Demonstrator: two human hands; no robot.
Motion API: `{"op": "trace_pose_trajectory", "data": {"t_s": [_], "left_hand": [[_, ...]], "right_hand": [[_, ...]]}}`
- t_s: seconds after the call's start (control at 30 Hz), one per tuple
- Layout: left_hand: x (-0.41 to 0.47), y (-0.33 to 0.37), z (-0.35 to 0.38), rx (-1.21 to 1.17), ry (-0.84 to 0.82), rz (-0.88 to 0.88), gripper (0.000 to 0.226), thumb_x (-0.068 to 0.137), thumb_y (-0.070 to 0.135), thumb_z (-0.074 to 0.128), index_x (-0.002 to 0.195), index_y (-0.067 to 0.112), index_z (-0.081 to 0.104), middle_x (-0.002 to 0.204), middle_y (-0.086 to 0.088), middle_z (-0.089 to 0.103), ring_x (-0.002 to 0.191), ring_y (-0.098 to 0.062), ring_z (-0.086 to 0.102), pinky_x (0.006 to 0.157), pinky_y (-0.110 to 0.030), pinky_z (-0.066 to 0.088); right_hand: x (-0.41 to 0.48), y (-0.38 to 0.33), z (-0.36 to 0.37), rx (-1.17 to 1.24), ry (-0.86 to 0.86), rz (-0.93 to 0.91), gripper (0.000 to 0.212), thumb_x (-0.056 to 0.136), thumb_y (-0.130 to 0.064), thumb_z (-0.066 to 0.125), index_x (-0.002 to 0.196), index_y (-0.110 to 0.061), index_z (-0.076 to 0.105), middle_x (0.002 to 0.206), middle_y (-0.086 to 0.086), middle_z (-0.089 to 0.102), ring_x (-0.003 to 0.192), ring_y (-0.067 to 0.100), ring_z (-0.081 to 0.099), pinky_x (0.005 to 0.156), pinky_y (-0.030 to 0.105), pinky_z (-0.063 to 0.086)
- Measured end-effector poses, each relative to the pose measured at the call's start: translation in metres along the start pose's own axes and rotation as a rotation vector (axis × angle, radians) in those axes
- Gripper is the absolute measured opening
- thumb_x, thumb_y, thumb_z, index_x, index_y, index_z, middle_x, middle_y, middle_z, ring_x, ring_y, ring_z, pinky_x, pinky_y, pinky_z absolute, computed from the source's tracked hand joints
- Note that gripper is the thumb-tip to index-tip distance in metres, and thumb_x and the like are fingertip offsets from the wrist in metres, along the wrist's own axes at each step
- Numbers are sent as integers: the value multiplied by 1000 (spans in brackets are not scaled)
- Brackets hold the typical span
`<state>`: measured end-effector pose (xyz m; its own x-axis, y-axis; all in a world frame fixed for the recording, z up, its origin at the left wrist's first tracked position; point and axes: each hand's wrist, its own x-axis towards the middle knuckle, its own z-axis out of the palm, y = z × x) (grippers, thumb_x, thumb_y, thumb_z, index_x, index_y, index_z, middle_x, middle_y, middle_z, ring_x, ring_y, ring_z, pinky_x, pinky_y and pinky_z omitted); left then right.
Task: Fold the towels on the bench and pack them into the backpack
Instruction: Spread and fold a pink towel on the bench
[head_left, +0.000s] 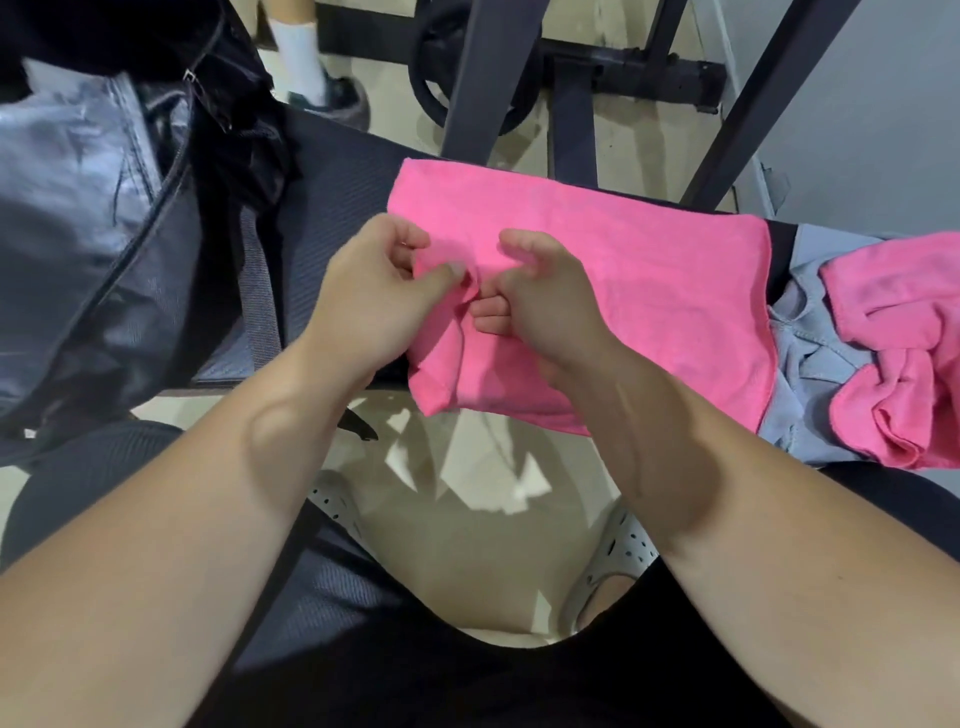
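Observation:
A pink towel (649, 291) lies spread across the black bench (337, 197), its near edge hanging over the bench's front. My left hand (374, 296) pinches a bunched fold of that towel near its left end. My right hand (540, 296) sits right beside it with fingers curled into the same fold. A black and grey backpack (104, 249) stands open on the bench to the left. A second, crumpled pink towel (904, 364) lies on a light blue towel (810, 364) at the right.
Black metal gym frame bars (483, 78) rise behind the bench, with a weight plate (436, 67) on the tiled floor. Another person's foot in a white sock and dark shoe (322, 83) stands at the back. My own legs in black shorts fill the foreground.

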<state>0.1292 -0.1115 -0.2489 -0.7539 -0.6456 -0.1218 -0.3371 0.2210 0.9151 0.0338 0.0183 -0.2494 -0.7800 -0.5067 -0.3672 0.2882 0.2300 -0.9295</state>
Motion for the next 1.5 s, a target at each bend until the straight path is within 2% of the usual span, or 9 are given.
{"op": "trace_pose_trajectory", "data": {"t_s": [0.2,0.33,0.4,0.57,0.77,0.97,1.07,1.23,1.5], "left_hand": [[-5,-4,4,-135,-176,120,34,68,1,47,92,25,48,87,-6,62,78,-22,60,73,-47,48],[-8,-8,5,-48,-46,131,28,71,0,59,89,20,49,91,-2,68,82,-21,67,78,-44,55],[-8,-10,3,190,42,156,33,71,15,78,93,18,54,87,3,65,77,-15,60,74,-37,52],[-10,-12,4,509,-59,242,27,74,31,79,93,17,65,84,5,62,83,-20,57,76,-38,46],[-7,-1,4,236,-11,144,11,70,8,62,74,13,53,69,8,59,61,-13,49,62,-31,39],[1,4,9,236,-150,73,34,80,23,77,108,26,57,77,6,63,74,-17,58,67,-33,43],[0,9,15,345,-62,153,10,92,28,64,93,19,69,74,6,61,80,-21,58,69,-34,41],[1,18,10,247,57,219,30,96,30,51,88,13,75,81,-1,70,81,-17,59,77,-38,47],[-5,54,-11,305,347,369,27,98,33,55,88,8,53,73,2,52,71,-19,45,67,-38,36]], "right_hand": [[2,-3,2,-390,40,-197,57,77,-49,78,128,-32,57,76,-9,61,74,19,66,76,43,60],[14,-2,-2,-521,125,-257,18,81,-37,70,82,-19,66,66,8,61,69,28,69,70,51,58],[18,-1,-6,-428,171,-194,29,91,-28,64,71,-8,59,68,20,63,62,32,68,63,51,60],[20,-11,-17,-8,171,5,24,102,-24,57,80,-15,54,55,1,52,46,12,54,54,32,54],[26,-23,-24,46,179,-5,24,100,-36,60,92,-14,55,64,5,56,48,14,54,47,28,50],[24,-35,-22,183,53,27,19,101,-33,60,93,-16,66,72,5,58,58,13,53,55,26,53],[22,-34,-23,227,-26,21,9,99,-21,65,98,-12,66,66,3,58,52,8,48,55,22,52],[18,-35,-30,249,-13,25,6,99,-11,61,95,-14,64,62,1,65,52,7,58,52,20,52],[31,-53,-32,200,114,72,35,102,-39,55,107,-6,65,62,4,63,50,17,58,68,41,54]]}}
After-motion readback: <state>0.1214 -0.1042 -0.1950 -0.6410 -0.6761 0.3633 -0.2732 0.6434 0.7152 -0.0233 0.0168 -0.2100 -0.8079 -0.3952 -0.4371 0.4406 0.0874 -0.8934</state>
